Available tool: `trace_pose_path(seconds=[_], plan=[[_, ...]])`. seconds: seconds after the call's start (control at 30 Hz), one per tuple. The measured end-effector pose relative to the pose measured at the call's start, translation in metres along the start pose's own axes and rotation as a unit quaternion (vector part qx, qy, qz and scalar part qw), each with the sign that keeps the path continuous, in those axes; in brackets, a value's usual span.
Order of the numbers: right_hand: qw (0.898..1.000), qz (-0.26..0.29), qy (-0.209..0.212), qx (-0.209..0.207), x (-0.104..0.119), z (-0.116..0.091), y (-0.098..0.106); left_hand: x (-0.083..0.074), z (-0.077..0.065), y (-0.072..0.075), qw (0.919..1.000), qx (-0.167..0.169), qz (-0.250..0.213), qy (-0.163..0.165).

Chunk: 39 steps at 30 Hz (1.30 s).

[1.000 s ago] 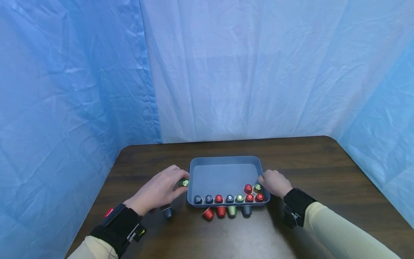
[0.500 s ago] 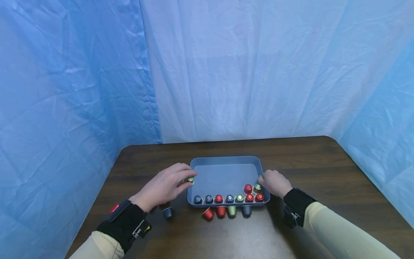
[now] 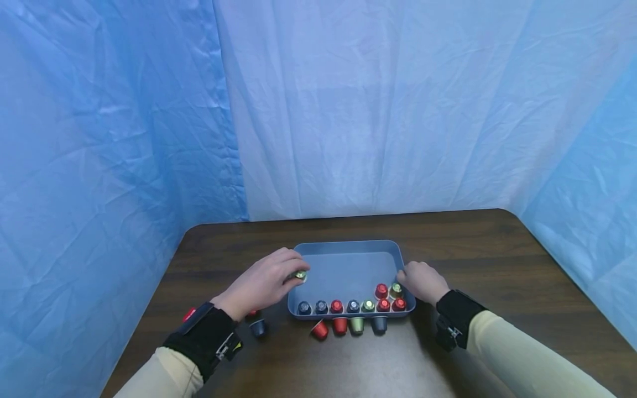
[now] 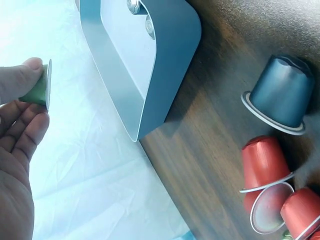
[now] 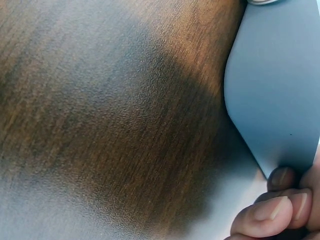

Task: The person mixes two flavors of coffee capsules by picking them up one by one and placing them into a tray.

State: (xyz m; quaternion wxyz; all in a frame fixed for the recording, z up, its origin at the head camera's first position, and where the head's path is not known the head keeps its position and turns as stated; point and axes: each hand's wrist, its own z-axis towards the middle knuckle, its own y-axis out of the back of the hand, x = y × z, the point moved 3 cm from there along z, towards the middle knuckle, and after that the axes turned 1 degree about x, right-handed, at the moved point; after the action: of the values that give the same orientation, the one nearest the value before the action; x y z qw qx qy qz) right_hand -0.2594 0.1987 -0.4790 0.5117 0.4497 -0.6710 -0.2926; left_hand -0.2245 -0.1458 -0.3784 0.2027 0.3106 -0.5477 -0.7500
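Note:
My left hand (image 3: 269, 282) pinches a green coffee capsule (image 4: 37, 90) between thumb and fingers. In the head view it overlaps the left rim of the blue-grey tray (image 3: 343, 265); in the left wrist view the capsule's foil lid faces the tray. At the tray's right side, my right hand (image 3: 423, 281) grips the wall, with curled fingers (image 5: 270, 215) against it in the right wrist view. Along the tray's near side stands a row of dark blue, red and green capsules. Behind its right end are a red capsule (image 3: 381, 291) and a green capsule (image 3: 396, 290).
In front of the tray lie a tilted red capsule (image 3: 320, 330), another red one (image 3: 340, 325), a green one (image 3: 356, 325) and a dark blue one (image 3: 380, 325). Left of them, near my left wrist, are a dark blue capsule (image 4: 282, 92) and several red ones (image 4: 265, 162).
My left hand has moved right and slightly away from me, carrying the green capsule from outside the tray's left edge to over it. My right hand and the tray have stayed put.

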Motion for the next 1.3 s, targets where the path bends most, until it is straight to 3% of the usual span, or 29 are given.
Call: trace_pose_path(seconds=[0.37,0.63,1.3], plan=[[1.000,-0.003,0.005,-0.002,0.001,-0.006,0.002,0.002,0.006,-0.016,0.9992,0.036,-0.011,0.016],[1.000,-0.003,0.010,-0.004,0.001,-0.006,0.002,0.003,0.010,-0.030,0.9962,0.080,-0.019,0.028],[1.000,-0.003,0.008,-0.003,0.002,-0.007,0.002,0.007,0.019,-0.058,0.9760,0.198,0.035,0.084]])
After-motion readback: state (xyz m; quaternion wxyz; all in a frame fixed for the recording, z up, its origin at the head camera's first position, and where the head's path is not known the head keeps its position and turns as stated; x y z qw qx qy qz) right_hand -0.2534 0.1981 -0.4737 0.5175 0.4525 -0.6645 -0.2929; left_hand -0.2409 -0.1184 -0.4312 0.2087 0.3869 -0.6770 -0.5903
